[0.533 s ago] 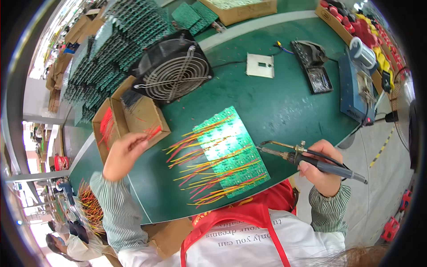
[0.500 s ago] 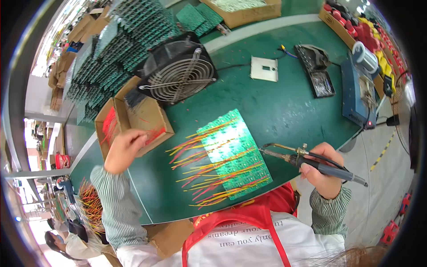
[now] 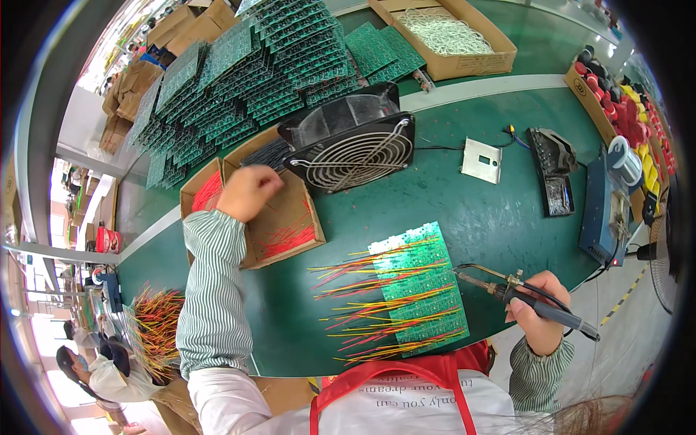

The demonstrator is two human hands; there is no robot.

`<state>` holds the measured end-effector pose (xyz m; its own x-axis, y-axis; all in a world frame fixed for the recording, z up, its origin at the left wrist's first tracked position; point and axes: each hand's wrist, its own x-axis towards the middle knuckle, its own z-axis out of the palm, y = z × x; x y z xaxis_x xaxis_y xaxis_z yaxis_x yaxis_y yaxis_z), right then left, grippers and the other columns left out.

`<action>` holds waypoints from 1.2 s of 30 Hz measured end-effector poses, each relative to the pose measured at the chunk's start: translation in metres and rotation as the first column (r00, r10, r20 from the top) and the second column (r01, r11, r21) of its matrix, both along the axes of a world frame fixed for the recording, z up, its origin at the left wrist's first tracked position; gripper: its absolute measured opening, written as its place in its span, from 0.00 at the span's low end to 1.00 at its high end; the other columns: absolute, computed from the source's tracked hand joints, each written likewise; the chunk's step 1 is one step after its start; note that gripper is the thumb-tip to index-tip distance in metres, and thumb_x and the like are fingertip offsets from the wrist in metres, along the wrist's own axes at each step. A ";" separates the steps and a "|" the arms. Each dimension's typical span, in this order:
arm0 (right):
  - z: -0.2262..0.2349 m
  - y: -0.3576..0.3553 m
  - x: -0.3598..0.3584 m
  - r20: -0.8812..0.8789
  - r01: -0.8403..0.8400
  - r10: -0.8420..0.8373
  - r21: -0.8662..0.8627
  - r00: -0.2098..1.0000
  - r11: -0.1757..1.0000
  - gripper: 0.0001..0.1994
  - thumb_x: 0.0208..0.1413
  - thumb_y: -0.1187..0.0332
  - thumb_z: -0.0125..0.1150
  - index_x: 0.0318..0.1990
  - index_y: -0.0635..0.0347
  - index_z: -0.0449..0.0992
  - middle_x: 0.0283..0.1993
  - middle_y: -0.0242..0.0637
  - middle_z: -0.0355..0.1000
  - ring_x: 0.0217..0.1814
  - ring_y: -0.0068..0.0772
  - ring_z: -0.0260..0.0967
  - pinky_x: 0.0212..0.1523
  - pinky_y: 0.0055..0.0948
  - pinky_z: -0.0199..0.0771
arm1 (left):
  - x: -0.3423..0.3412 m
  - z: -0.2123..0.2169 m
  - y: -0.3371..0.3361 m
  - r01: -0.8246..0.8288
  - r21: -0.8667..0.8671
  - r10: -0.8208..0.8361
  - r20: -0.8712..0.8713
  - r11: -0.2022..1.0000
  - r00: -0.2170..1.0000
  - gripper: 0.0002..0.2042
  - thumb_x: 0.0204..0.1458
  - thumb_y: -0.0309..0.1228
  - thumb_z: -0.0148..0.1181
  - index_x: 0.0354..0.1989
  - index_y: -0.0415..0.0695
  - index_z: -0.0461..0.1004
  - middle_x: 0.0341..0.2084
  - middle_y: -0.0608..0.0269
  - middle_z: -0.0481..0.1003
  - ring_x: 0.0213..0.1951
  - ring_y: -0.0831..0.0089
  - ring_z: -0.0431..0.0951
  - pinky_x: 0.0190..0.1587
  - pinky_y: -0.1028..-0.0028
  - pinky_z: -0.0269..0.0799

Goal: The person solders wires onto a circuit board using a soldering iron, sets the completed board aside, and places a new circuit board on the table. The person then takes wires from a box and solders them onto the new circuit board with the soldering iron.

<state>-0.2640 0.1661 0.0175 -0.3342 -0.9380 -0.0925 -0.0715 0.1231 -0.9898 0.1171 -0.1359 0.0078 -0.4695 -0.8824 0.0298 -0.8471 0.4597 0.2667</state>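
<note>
1. Fingers [image 3: 270, 183] of the left hand [image 3: 248, 192] are curled down into a divided cardboard box [image 3: 290, 243] at a green workbench [image 3: 478, 217]; whether they pinch anything cannot be told, as the knuckles hide the tips.
2. The box holds bundles of cut wire: red wires [image 3: 288, 238] in the near compartment, black wires [image 3: 267, 154] in the far one, more red at its left end.
3. The right hand [image 3: 540, 315] is wrapped around the dark handle of a soldering iron [image 3: 522, 293], its metal tip pointing left, just beside the right edge of a green circuit board panel [image 3: 420, 290].
4. The panel lies flat near the front edge of the bench, several strips joined together, with red, yellow and orange leads fanning out from its left side.
5. A black wire-guarded fan [image 3: 351, 148] stands tilted just behind the box.
6. Stacks of bare green boards [image 3: 239, 80] cover the far left of the bench; a blue soldering station [image 3: 602, 210] sits at right.
</note>
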 end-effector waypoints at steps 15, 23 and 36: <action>-0.005 -0.018 0.012 0.015 -0.066 0.067 -0.027 0.998 0.997 0.10 0.44 0.75 0.64 0.31 0.66 0.67 0.22 0.37 0.72 0.20 0.23 0.71 0.21 0.21 0.70 | 0.000 -0.011 0.054 0.212 0.413 -0.254 0.051 0.886 0.966 0.07 0.46 0.30 0.62 0.30 0.40 0.77 0.28 0.54 0.76 0.32 0.56 0.76 0.36 0.64 0.71; -0.017 0.005 -0.005 -0.097 -0.010 0.017 0.072 0.995 0.997 0.13 0.50 0.65 0.61 0.35 0.63 0.64 0.21 0.34 0.67 0.18 0.22 0.65 0.18 0.20 0.67 | -0.003 -0.021 0.066 0.192 0.234 -0.187 -0.043 0.953 0.981 0.09 0.49 0.36 0.59 0.33 0.44 0.76 0.25 0.51 0.76 0.30 0.50 0.76 0.35 0.59 0.70; -0.018 0.003 -0.010 -0.115 -0.155 0.140 -0.138 0.983 0.978 0.11 0.51 0.71 0.63 0.36 0.68 0.69 0.24 0.41 0.73 0.24 0.27 0.71 0.28 0.25 0.71 | 0.004 -0.025 0.071 0.120 0.187 -0.067 -0.268 0.975 0.961 0.10 0.51 0.32 0.60 0.39 0.41 0.77 0.27 0.51 0.77 0.29 0.57 0.77 0.36 0.68 0.72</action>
